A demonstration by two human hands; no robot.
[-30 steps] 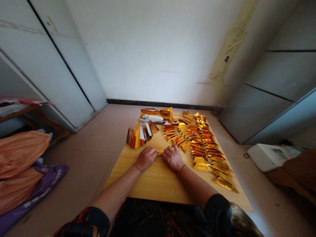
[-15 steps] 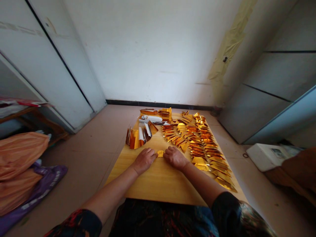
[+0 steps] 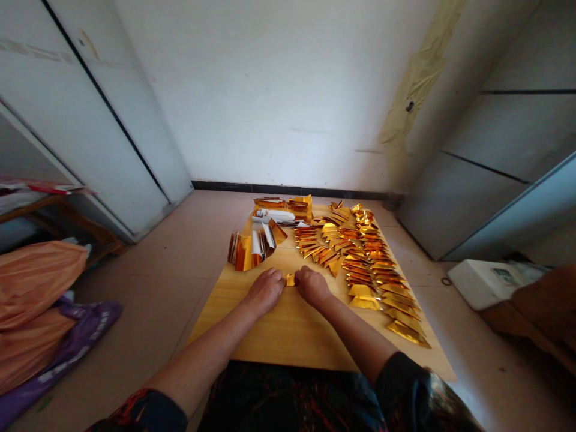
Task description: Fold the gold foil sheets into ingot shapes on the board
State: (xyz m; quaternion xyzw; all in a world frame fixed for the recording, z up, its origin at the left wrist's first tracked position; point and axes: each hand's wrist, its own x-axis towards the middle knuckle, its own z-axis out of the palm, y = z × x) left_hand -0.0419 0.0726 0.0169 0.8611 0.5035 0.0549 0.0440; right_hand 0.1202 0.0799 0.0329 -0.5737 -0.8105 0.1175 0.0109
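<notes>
A small folded piece of gold foil paper (image 3: 290,280) lies low over the wooden table (image 3: 288,336), between my two hands. My left hand (image 3: 269,289) is closed on its left end, and my right hand (image 3: 312,287) is closed on its right end; the fingers cover much of it. To the right of my right hand are rows of folded gold foil paper pieces (image 3: 363,297), overlapping one another. Beyond my left hand stands a curved stack of unfolded gold foil sheets (image 3: 245,252) with white backs.
At the table's far end are more foil sheets (image 3: 300,207) and a white bundle (image 3: 275,215). A white box (image 3: 479,282) stands on the right. Orange and purple bags (image 3: 40,288) lie at the left. A wall (image 3: 288,120) rises behind the table.
My right hand has shifted slightly left, closer to my left hand. Less of the small foil piece shows between them.
</notes>
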